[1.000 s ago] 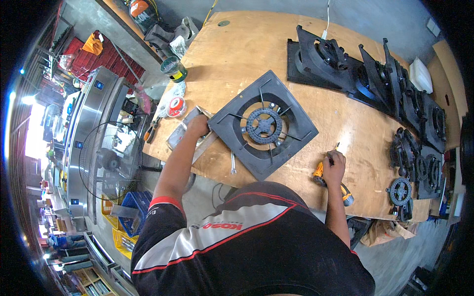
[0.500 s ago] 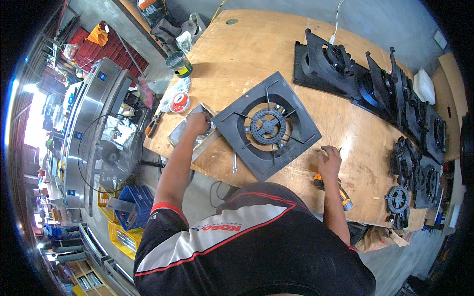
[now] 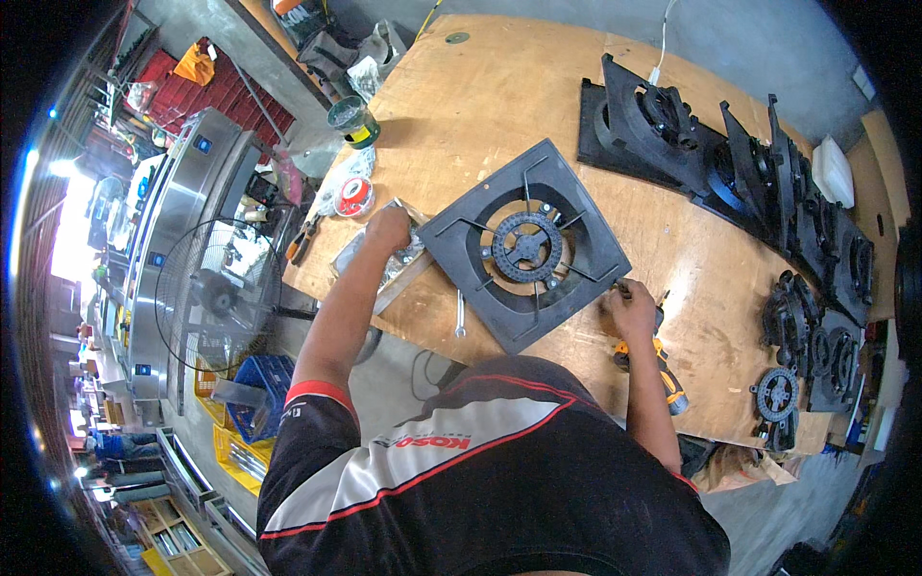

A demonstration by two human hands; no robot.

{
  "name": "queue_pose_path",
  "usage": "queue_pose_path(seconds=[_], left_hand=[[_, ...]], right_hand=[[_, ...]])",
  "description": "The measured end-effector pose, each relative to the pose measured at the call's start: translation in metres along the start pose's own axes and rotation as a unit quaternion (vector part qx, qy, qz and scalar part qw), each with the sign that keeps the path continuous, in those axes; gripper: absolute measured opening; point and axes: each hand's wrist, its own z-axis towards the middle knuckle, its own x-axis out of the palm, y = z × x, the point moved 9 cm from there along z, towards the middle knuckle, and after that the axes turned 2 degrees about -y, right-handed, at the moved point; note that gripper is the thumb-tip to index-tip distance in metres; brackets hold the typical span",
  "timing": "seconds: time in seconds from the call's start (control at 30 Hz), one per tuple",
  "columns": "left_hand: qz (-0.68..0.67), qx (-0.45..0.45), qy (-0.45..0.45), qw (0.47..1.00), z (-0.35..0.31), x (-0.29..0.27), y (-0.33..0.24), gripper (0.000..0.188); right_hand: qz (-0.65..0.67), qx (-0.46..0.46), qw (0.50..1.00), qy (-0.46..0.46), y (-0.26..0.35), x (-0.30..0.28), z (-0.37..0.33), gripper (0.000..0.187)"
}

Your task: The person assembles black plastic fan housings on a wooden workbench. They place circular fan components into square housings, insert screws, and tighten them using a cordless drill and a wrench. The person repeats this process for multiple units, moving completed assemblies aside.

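Note:
A square black gas-stove plate [image 3: 463,213] lies turned like a diamond on the wooden table, a round toothed burner [image 3: 498,247] at its centre. At its left corner, my left hand [image 3: 388,230] reaches into a shallow box [image 3: 408,273] of small parts; its fingers are bent down, and what they pinch is hidden. My right hand [image 3: 632,309] is closed beside the plate's right corner, fingers curled round something I cannot make out. Beneath and beside my right forearm lies a yellow-and-black power drill [image 3: 669,384]. A wrench [image 3: 460,315] rests by the plate's lower left edge.
Several black stove plates [image 3: 629,144] line the table's right side, with loose burner parts [image 3: 776,394] in front. At the left are a red-and-white tape roll [image 3: 353,197], pliers [image 3: 303,240] and a green tub [image 3: 353,123]. A fan [image 3: 219,293] stands left of the table.
My right hand has curled its fingers and moved closer to the plate's right corner. My left hand stays at the box. The whole view has shifted slightly.

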Motion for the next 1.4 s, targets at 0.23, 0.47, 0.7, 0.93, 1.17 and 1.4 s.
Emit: queue_pose_path(seconds=[0.23,0.47,0.7,0.93,1.17,1.4], left_hand=[[-0.231,-0.021,-0.111,0.966,-0.035,-0.031,0.002,0.024],[-0.447,-0.093,-0.193,0.868,-0.094,-0.041,0.007,0.025],[-0.723,-0.125,-0.107,0.671,-0.158,0.040,-0.001,0.019],[-0.959,-0.121,0.072,0.248,-0.213,0.122,-0.051,0.008],[-0.946,-0.181,0.126,0.239,-0.204,0.159,-0.066,0.006],[-0.918,-0.164,0.071,0.354,-0.161,0.157,-0.064,0.009]], right_hand=[[-0.020,-0.040,0.996,-0.081,0.015,-0.018,0.013,0.043],[-0.019,-0.023,1.000,0.008,0.031,0.005,0.062,0.048],[-0.128,0.049,0.980,0.143,0.020,0.015,0.061,0.051],[-0.066,0.061,0.985,0.149,0.017,0.018,0.002,0.047],[0.345,0.242,0.903,0.079,0.024,0.049,-0.031,0.031],[0.471,0.302,0.823,0.095,0.033,0.063,-0.044,0.030]])
